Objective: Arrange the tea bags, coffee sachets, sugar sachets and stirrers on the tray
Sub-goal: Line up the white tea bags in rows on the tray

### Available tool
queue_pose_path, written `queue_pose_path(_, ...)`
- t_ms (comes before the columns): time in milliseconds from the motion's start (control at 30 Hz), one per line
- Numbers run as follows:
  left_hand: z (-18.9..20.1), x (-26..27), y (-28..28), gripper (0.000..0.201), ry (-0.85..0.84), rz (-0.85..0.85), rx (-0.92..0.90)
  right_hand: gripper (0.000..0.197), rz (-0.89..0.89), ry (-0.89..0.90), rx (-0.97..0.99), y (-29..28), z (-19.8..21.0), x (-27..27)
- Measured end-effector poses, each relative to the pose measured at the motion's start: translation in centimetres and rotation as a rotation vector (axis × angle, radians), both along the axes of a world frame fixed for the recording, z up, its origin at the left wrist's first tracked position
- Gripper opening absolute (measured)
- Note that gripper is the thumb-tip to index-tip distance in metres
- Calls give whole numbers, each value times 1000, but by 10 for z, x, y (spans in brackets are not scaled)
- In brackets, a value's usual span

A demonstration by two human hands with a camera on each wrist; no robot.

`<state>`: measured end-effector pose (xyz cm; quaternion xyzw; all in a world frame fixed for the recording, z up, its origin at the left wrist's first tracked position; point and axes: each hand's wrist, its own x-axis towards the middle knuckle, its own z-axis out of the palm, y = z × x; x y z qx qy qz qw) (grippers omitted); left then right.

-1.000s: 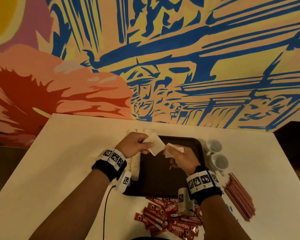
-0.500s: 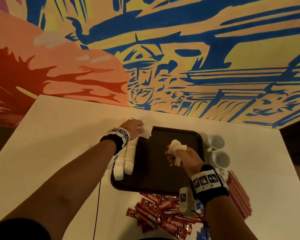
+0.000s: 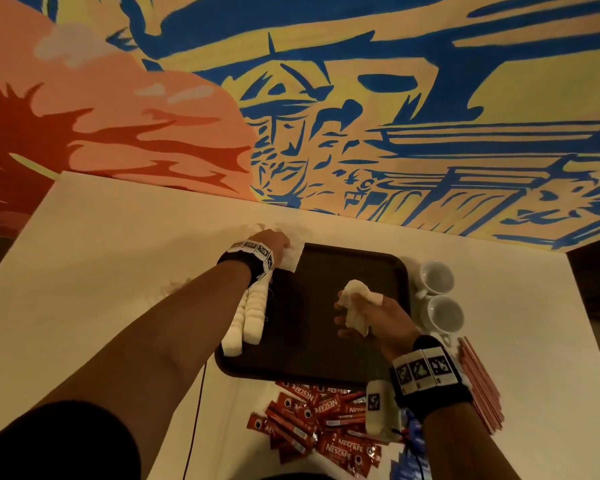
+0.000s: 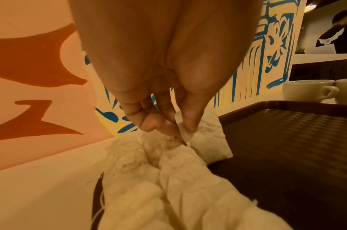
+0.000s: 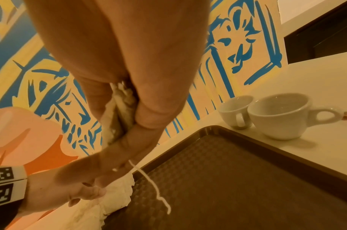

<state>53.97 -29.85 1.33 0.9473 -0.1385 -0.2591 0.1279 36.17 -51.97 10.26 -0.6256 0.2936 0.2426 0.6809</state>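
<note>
**A:** Painted mural wall (image 3: 326, 98) in orange, yellow and blue rises behind the pale tabletop (image 3: 101, 271). How far along are they?

**B:** Early, I'd judge. On the dark brown textured plastic tray (image 3: 326, 358) only two rows of white paper tea bags (image 3: 252, 317) line the left edge.

**A:** And off the tray?

**B:** Red Nescafé coffee sachets (image 3: 312, 420) lie heaped on the table at its near edge, the bundle of reddish stirrers (image 3: 478, 382) at the right, beside two white ceramic cups (image 3: 440, 296). Sugar sachets I can't pick out for sure.

**A:** The hands?

**B:** The left hand (image 4: 168, 121) pinches one tea bag (image 4: 206, 140) at the tray's far-left corner, at the head of the rows. The right hand (image 3: 378, 317) holds a few more tea bags (image 3: 355, 306) bunched in curled fingers above the tray's middle, a string dangling.
</note>
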Motion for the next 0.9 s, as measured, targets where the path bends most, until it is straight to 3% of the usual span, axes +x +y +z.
queue_pose_path(267,1,12,2,28,-81,-16,20,36,-185,153,246,8,4,10)
queue_pose_path(467,20,14,7,24,-173,122,-46,31,-203,151,305,13,19,9)
queue_pose_path(667,62,-9,24,17,-233,400,-305,28,-177,53,327,15,32,1)
queue_pose_path(900,106,-76,45,11,-198,480,-678,16,-91,-125,132,30,54,-15)
